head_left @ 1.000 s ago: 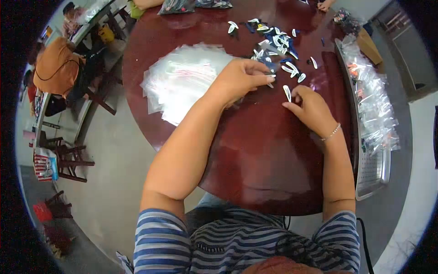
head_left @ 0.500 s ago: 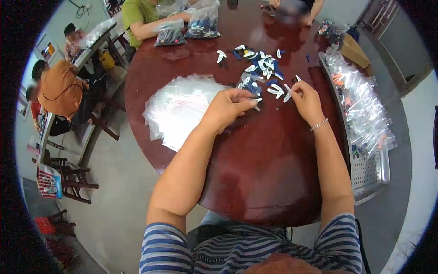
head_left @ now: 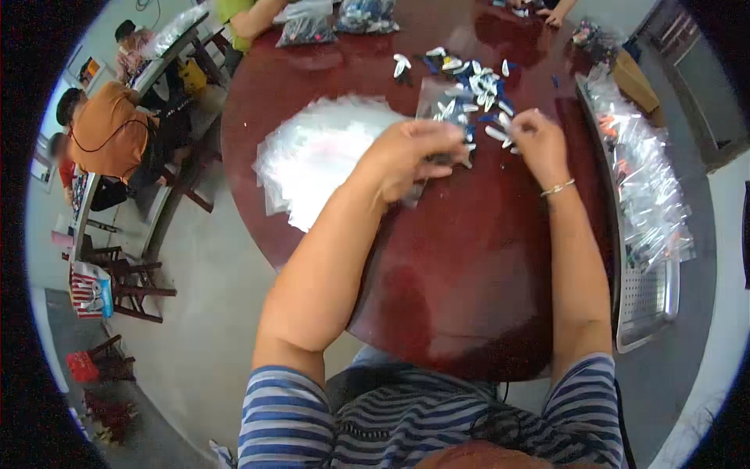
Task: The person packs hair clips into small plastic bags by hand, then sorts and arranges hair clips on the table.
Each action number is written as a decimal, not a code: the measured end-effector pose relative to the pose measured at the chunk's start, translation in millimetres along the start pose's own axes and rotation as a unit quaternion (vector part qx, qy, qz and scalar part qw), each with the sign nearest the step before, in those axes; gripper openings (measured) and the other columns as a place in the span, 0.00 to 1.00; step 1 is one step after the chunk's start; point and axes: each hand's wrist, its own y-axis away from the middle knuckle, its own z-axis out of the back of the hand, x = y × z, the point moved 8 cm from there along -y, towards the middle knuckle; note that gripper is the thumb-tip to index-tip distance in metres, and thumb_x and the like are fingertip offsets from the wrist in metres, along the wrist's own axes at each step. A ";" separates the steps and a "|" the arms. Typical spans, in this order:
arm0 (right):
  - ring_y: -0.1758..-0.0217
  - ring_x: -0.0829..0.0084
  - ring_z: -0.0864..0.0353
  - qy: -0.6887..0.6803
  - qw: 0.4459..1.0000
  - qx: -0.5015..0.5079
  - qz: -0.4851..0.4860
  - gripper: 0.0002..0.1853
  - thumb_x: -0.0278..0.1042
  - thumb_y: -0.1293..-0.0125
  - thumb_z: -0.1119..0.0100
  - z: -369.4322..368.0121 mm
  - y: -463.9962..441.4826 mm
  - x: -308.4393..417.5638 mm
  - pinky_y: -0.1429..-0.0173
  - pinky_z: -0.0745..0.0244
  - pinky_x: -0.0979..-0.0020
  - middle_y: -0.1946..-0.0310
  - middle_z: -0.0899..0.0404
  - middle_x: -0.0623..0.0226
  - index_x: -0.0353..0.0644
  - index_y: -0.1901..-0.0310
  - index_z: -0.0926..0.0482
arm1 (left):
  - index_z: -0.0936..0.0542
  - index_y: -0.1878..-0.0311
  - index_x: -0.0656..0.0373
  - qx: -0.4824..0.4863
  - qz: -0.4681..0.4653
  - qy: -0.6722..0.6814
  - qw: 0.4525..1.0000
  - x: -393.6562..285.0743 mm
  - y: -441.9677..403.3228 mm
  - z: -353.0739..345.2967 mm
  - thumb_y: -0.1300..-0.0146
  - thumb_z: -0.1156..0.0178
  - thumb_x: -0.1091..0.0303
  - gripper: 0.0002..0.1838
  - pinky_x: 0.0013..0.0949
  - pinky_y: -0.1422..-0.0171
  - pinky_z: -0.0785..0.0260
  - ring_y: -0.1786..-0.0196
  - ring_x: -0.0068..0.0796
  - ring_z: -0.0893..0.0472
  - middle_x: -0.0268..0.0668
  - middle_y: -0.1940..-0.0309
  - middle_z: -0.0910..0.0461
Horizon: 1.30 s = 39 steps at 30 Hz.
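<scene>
My left hand [head_left: 418,156] is blurred, its fingers curled over the table, with a translucent corner of a clear plastic bag showing below the palm. Just beyond it lies a clear bag [head_left: 430,95], with small white and blue pieces at its right side. My right hand [head_left: 541,144] has its thumb and fingers pinched together; what is between them is hidden. White leaf-shaped pieces [head_left: 497,134] lie at its fingertips. A loose heap of white, blue and black pieces [head_left: 486,84] spreads beyond both hands. Left of my left hand is a pile of flat clear bags [head_left: 312,164].
The dark red table [head_left: 461,297] has filled bags [head_left: 306,27] at its far left. A metal tray [head_left: 644,301] with plastic bags [head_left: 641,180] stands along the right side. Another person's hand [head_left: 555,16] rests at the far edge. A person in orange [head_left: 113,144] sits at left.
The view has tilted, so the table sits higher in it. My left hand has lifted and turned, and the white piece at its fingertips no longer shows. My right hand has come closer to the heap.
</scene>
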 end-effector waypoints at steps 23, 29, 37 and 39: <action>0.73 0.89 0.28 -0.195 0.980 0.028 0.024 0.09 0.29 0.39 0.36 12.6 20.1 93.4 0.69 0.33 0.83 0.75 0.21 0.76 0.38 0.58 0.17 | 0.21 0.49 0.58 0.048 0.043 -0.084 0.994 16.0 1.1 -13.7 0.40 0.34 0.61 0.18 0.31 0.50 0.27 0.52 0.28 0.18 0.35 0.58 0.17; 0.57 0.77 0.21 -0.390 0.889 0.235 -0.055 0.17 0.31 0.36 0.38 -20.2 29.8 94.4 0.51 0.26 0.75 0.61 0.19 0.66 0.33 0.48 0.23 | 0.24 0.45 0.59 0.137 -0.058 0.017 0.989 -2.9 6.6 -24.4 0.38 0.39 0.60 0.20 0.36 0.43 0.31 0.46 0.30 0.22 0.37 0.51 0.19; 0.70 0.87 0.26 -0.189 0.980 0.049 0.030 0.09 0.33 0.39 0.34 44.3 16.6 95.9 0.65 0.30 0.81 0.73 0.20 0.75 0.35 0.66 0.18 | 0.23 0.46 0.58 0.072 0.009 -0.060 0.996 9.8 2.0 -25.8 0.38 0.37 0.62 0.19 0.32 0.45 0.32 0.47 0.28 0.21 0.36 0.51 0.19; 0.71 0.87 0.27 -0.159 0.987 0.013 0.014 0.08 0.33 0.40 0.33 69.6 27.5 86.5 0.66 0.32 0.82 0.74 0.20 0.76 0.37 0.68 0.18 | 0.22 0.46 0.59 0.060 0.010 -0.079 0.995 11.6 0.7 -26.4 0.37 0.37 0.61 0.19 0.30 0.47 0.31 0.49 0.28 0.21 0.37 0.53 0.18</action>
